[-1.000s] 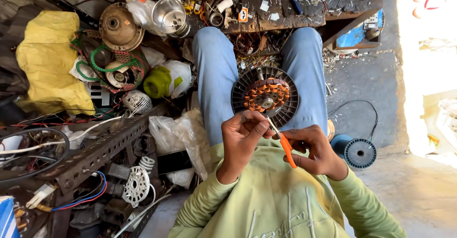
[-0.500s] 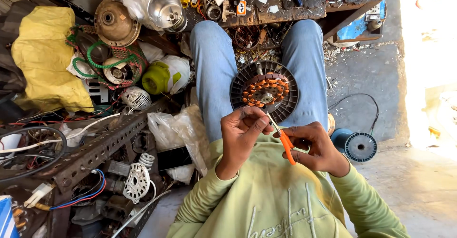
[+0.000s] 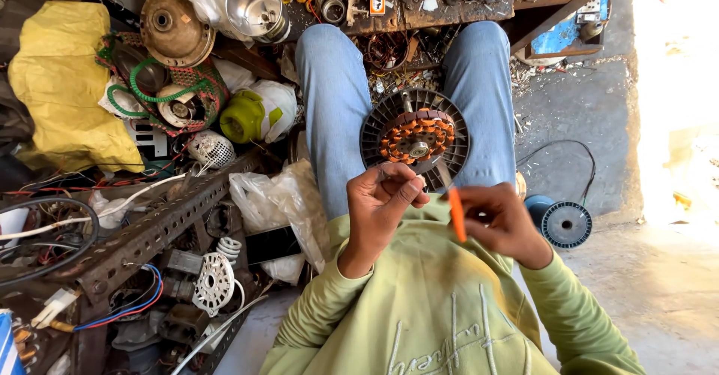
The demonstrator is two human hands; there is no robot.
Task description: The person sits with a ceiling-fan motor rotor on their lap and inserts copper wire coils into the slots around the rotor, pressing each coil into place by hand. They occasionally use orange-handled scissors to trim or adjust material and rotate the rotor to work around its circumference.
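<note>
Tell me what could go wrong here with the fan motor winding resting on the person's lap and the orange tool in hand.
1. The round black fan motor stator with copper coils rests loosely between the knees in blue jeans, so it could slide off onto the concrete floor.
2. The orange-handled tool in the right hand points near the left hand, so a slip might jab the fingers or nick the coils.
3. The blue wire spool lies beside the leg and could roll and tangle.
</note>
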